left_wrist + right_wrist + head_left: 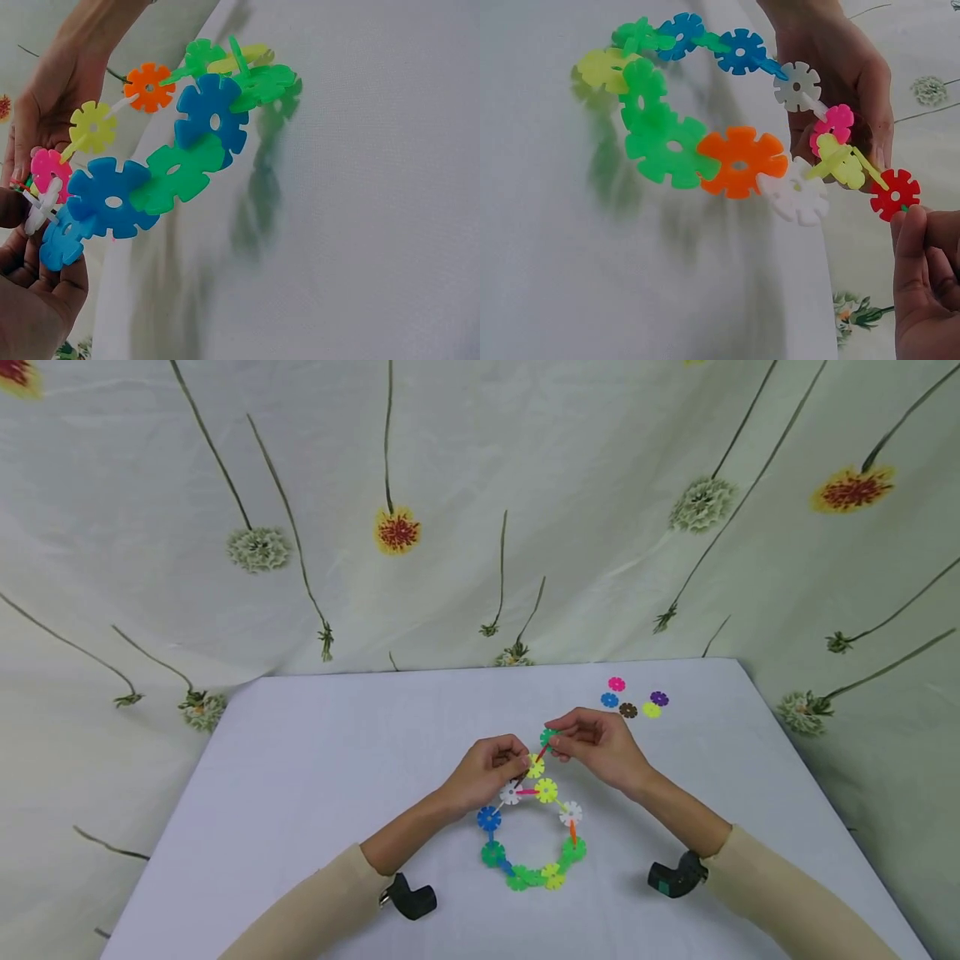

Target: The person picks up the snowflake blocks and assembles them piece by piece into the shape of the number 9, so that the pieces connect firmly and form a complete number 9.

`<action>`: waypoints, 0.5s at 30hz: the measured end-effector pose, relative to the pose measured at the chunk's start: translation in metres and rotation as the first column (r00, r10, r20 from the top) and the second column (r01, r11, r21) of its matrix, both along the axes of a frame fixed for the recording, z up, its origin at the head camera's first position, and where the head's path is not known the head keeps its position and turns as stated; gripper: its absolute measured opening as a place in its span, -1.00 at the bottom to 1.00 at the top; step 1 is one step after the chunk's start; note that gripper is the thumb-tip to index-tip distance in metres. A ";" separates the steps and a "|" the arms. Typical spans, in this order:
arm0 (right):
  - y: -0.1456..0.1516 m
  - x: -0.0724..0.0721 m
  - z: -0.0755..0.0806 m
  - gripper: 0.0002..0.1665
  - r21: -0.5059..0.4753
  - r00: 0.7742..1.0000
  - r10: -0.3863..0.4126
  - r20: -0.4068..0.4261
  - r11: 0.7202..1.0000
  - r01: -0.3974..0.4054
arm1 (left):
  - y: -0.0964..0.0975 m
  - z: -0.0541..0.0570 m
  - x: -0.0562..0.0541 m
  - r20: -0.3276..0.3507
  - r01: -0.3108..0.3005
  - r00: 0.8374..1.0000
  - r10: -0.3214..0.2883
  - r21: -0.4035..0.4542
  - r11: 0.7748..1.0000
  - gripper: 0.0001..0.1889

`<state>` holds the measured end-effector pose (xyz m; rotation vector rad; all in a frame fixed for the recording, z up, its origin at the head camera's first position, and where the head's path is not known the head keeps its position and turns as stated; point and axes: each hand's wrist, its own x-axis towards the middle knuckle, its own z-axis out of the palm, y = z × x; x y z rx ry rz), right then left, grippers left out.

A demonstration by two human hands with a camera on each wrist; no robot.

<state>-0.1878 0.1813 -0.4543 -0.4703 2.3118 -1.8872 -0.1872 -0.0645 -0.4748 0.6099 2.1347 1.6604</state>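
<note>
A ring of linked flower-shaped plastic discs [492, 853] in blue, green, yellow, white and orange hangs from two hands. My left hand [486, 777] pinches the chain at its upper left, near a white disc [43, 205] and a pink disc [51, 174]; its fingertips hide the exact piece. Up and to the right, my right hand [604, 748] pinches a green disc [547, 738] between thumb and finger. That green disc joins a red disc [895, 195], which links to a yellow disc [536, 766] above the ring.
Loose discs lie at the table's back right: pink [617, 684], blue [609, 700], brown [627, 710], yellow [652, 710] and purple [659, 698]. A white cloth covers the table [315, 760]. Behind it hangs a flower-printed curtain [465, 460]. Black wrist cameras [412, 897] jut from both sleeves.
</note>
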 end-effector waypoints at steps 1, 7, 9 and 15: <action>0.000 0.000 0.000 -0.76 -0.006 1.000 -0.001 0.000 1.000 0.001 | 0.000 0.000 0.000 -0.005 -0.002 1.000 0.002 -0.004 1.000 -0.79; -0.002 -0.001 -0.007 -0.72 -0.081 0.998 0.003 0.070 0.997 0.003 | -0.001 -0.002 -0.001 -0.022 -0.023 1.000 0.022 -0.037 0.999 -0.81; -0.002 -0.002 -0.009 -0.71 -0.098 0.996 0.006 0.092 0.995 0.003 | -0.001 -0.002 -0.001 -0.023 -0.024 0.999 0.023 -0.038 0.999 -0.81; -0.002 -0.001 -0.009 -0.72 -0.086 0.995 0.011 0.098 0.996 -0.002 | 0.000 -0.001 -0.001 -0.010 -0.005 1.000 0.005 -0.016 1.000 -0.79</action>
